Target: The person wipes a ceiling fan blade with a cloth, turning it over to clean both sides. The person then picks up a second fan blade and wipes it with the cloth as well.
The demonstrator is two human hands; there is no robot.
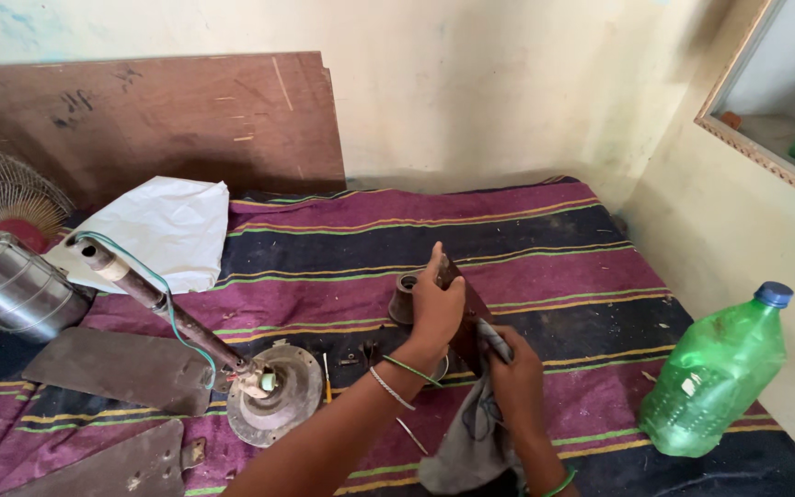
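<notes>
While I sat over the striped cloth [545, 230], my left hand [436, 304] was clamped on the upper edge of a dark brown metal part [467, 317] that stood on end near the middle of the cloth. My right hand [514, 377] was closed on a grey rag [471, 442] pressed against the part's lower side; a light bit of the rag showed between my fingers. My hands hid most of the part, so I could not tell its full shape.

A green plastic bottle [715, 377] with a blue cap stood to the right, leaning a little; what it held, if anything, I could not make out through the tinted wall. A small dark cup-shaped piece [404, 299] sat just behind my left hand, its inside not visible. At the left edge lay a shiny steel tiffin carrier [11, 285], closed and partly cut off. Beside it a rusty rod [163, 308] with a green wire ran down to a round motor housing [278, 391]. Two dull fan blades [112, 368] lay nearby, the lower one cut off by the frame. A white sheet [163, 230] and a wire fan guard [2, 193] were behind.
</notes>
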